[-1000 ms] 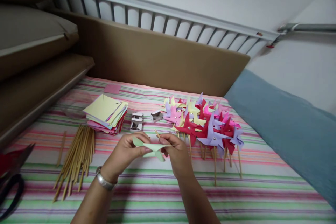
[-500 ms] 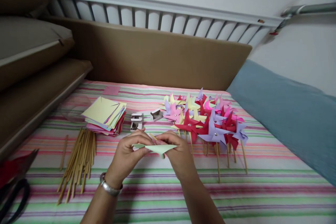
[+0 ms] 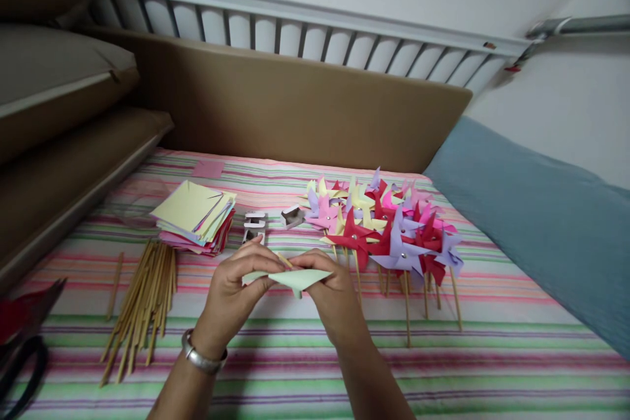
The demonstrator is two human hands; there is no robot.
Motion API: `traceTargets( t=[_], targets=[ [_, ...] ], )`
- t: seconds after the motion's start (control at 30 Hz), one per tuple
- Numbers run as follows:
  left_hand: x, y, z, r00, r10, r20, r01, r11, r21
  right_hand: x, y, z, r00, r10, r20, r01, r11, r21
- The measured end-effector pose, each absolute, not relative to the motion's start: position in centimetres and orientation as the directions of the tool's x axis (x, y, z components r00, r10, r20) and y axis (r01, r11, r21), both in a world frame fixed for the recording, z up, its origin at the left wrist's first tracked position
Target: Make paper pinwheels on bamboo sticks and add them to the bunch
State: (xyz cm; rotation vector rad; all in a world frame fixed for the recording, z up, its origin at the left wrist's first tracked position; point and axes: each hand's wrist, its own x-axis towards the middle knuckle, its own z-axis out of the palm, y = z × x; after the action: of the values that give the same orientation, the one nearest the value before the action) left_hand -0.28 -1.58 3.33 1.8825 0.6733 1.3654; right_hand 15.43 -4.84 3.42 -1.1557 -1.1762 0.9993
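Observation:
Between my two hands is a pale green paper pinwheel [image 3: 300, 277], its paper partly folded, held above the striped cloth. My left hand [image 3: 241, 275], with a silver bracelet at the wrist, pinches its left side. My right hand [image 3: 327, 285] grips the right side, fingers curled behind the paper. The tip of a wooden stick [image 3: 284, 261] shows just behind the paper, between my fingers; the rest of it is hidden. Just beyond my left hand sits a small open box [image 3: 254, 226] with dark bits inside, and another small box [image 3: 293, 216] lies right of it.
Finished pinwheels [image 3: 403, 252] in several colours lie to the right. At left are a stack of coloured paper squares [image 3: 189, 207], a bundle of wooden sticks [image 3: 142, 308] and scissors [image 3: 29, 348]. Brown cushions [image 3: 73, 170] stand at the left; a brown panel [image 3: 295, 111] closes the back.
My left hand has shifted slightly left, and the pinwheel has tilted a little between my fingers. Both hands keep their grip. The view has moved slightly.

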Motion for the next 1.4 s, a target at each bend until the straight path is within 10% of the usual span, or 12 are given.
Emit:
traceTargets(
  t=[1.4],
  targets=[
    [-0.26, -1.89, 3.57, 0.196, 0.845, 0.497, -0.007, -0.506, 0.863, 15.76, -5.39, 3.78, 0.035, 0.936, 0.351, 0.212, 0.336, -0.918]
  ],
)
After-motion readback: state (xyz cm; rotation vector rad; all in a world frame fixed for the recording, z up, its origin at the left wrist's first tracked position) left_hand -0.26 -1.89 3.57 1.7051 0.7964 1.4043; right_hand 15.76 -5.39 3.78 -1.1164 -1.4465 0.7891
